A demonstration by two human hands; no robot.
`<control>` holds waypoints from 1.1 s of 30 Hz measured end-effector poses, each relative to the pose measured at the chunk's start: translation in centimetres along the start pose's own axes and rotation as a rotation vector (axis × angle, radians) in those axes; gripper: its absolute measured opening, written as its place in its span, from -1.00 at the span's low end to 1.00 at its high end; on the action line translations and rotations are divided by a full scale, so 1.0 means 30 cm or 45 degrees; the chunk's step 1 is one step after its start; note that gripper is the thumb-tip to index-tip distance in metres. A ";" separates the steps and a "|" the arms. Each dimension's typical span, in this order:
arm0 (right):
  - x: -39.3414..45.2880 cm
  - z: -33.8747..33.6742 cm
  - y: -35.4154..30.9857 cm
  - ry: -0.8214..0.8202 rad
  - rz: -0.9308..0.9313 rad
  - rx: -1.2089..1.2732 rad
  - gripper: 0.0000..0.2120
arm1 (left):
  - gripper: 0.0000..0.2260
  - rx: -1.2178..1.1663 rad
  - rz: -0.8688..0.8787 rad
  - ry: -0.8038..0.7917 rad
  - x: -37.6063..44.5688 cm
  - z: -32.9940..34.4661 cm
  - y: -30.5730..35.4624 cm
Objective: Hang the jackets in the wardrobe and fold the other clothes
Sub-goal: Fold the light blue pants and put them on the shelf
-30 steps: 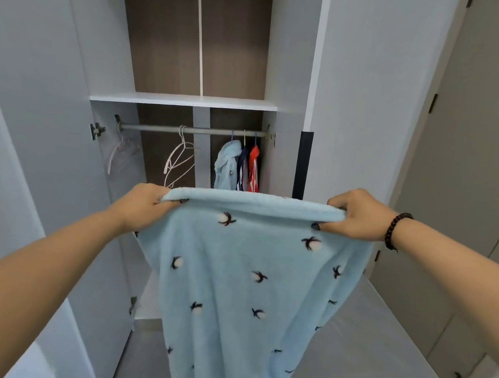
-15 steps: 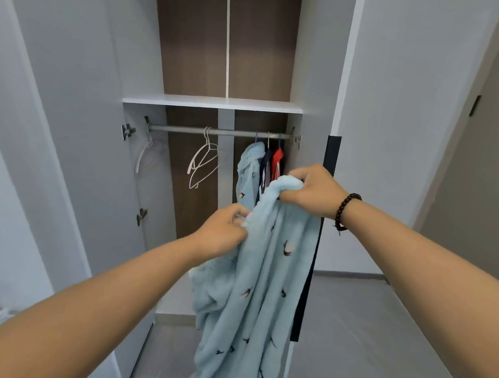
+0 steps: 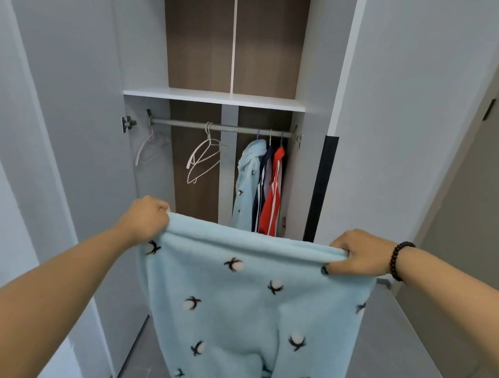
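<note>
A light blue fleece garment [image 3: 249,307] with small black-and-white bird prints hangs spread out in front of me. My left hand [image 3: 145,218] grips its top left corner and my right hand [image 3: 357,255] grips its top right corner, both fists curled round the upper edge. Behind it stands the open wardrobe [image 3: 214,97]. On the rail [image 3: 217,127] hang a light blue jacket [image 3: 247,185], a navy jacket [image 3: 262,184] and a red jacket [image 3: 273,197] at the right end.
White empty hangers [image 3: 202,160] hang mid-rail, and another hanger [image 3: 151,149] is at the left. The open wardrobe door [image 3: 54,115] stands at the left, another door panel [image 3: 402,112] with a black edge strip at the right. Grey floor lies below.
Half a second ago my hands held the garment bunched close together; now they have moved apart and the garment is stretched wide between them.
</note>
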State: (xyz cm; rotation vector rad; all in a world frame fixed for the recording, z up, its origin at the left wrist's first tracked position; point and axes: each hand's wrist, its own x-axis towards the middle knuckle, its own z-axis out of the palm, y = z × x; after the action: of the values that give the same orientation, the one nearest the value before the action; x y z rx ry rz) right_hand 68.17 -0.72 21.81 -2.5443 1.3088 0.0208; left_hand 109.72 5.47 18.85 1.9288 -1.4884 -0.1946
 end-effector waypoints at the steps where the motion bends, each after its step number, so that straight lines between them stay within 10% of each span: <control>1: -0.013 0.002 0.018 -0.035 0.012 -0.156 -0.63 | -0.73 0.099 0.031 -0.075 0.003 0.001 -0.016; 5: -0.019 0.017 0.066 -0.101 0.026 -0.776 -0.44 | -0.72 0.563 0.289 -0.307 -0.010 0.033 -0.003; 13: 0.020 -0.061 0.115 0.084 0.519 -1.046 -0.75 | -0.72 0.526 1.048 -0.564 -0.192 0.097 0.213; 16: -0.022 -0.095 0.182 -0.116 0.834 -0.924 -0.55 | -0.77 0.711 1.272 -0.587 -0.191 0.135 0.270; 25: -0.084 -0.111 0.205 0.154 1.043 -0.667 -0.37 | -0.79 1.406 0.957 -0.598 -0.087 0.187 0.324; 29: -0.101 -0.165 0.194 0.475 1.001 -0.443 -0.08 | -0.74 1.273 0.759 -0.372 -0.029 0.189 0.278; 33: -0.125 -0.222 0.205 0.789 0.905 -0.502 -0.20 | -0.36 0.998 0.762 -0.145 -0.004 0.177 0.219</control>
State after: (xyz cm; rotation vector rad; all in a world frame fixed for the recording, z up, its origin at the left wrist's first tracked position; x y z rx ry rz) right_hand 60.29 -2.79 27.27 -2.2902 2.6184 -0.4349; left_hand 101.77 2.62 18.70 1.9086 -2.3794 0.6451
